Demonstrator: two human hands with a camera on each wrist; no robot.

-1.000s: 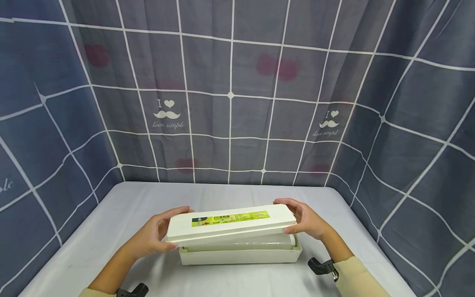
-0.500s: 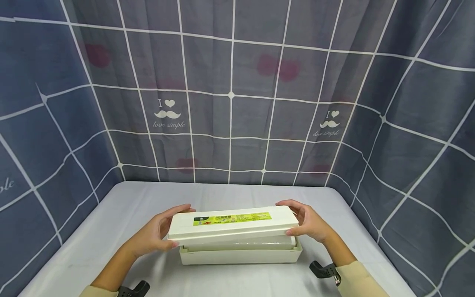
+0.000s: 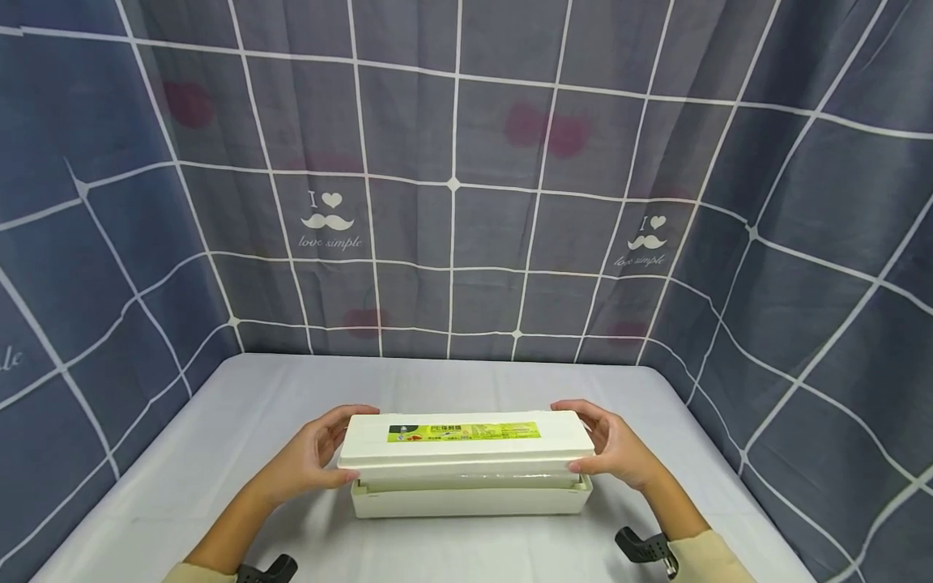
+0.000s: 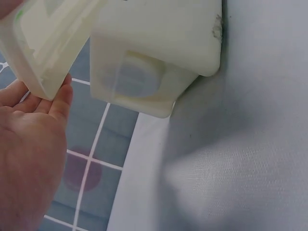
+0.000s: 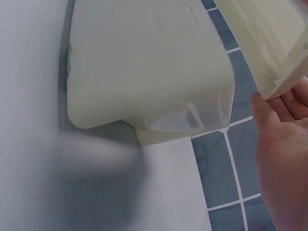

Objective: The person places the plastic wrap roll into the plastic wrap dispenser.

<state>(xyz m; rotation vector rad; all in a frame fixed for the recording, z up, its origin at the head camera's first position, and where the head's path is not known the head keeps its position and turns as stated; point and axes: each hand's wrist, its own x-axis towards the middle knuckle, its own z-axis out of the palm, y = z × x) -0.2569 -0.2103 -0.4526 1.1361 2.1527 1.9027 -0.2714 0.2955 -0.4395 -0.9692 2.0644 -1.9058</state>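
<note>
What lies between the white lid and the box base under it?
A roll of cling film: in the head view, its glossy front shows below the white lid and above the front wall of the box base.

**Middle blocked**

At lower centre the box base and lid are blocking you, a gap separating them in the right wrist view's upper right. Your left hand and right hand are obstructing both ends. The tabletop is giving you room before and behind; the curtain is walling off the upper frame.
</note>
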